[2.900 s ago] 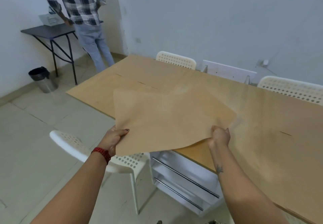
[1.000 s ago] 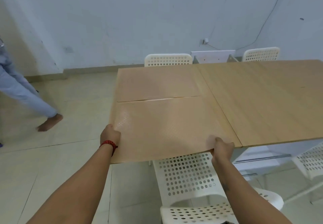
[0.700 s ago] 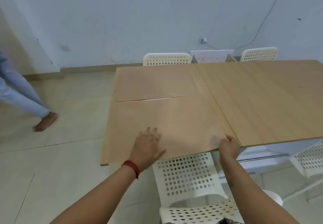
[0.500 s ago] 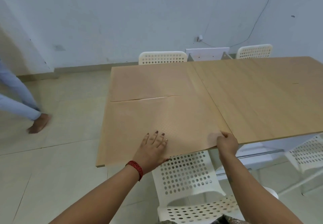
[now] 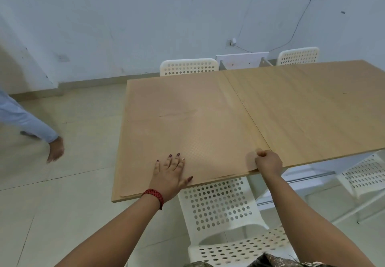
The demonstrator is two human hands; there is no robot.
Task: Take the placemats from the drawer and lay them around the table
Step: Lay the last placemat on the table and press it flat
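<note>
A thin tan placemat (image 5: 208, 141) lies flat on the near left end of the wooden table (image 5: 312, 108). A second tan placemat (image 5: 179, 96) lies beyond it at the far left end. My left hand (image 5: 170, 173) rests flat on the near mat close to the table's front edge, fingers spread. My right hand (image 5: 267, 161) pinches the near mat's right front corner, which is lifted a little off the table. No drawer is clearly visible.
A white perforated chair (image 5: 220, 206) stands tucked under the table right in front of me. More white chairs (image 5: 188, 66) stand at the far side and at the right (image 5: 364, 175). A person's leg and bare foot (image 5: 55, 150) are on the floor at the left.
The mat went from held in the air to lying on the table. My left hand let go of its left corner and moved onto the mat's surface, flat. The person at the left walked further away.
</note>
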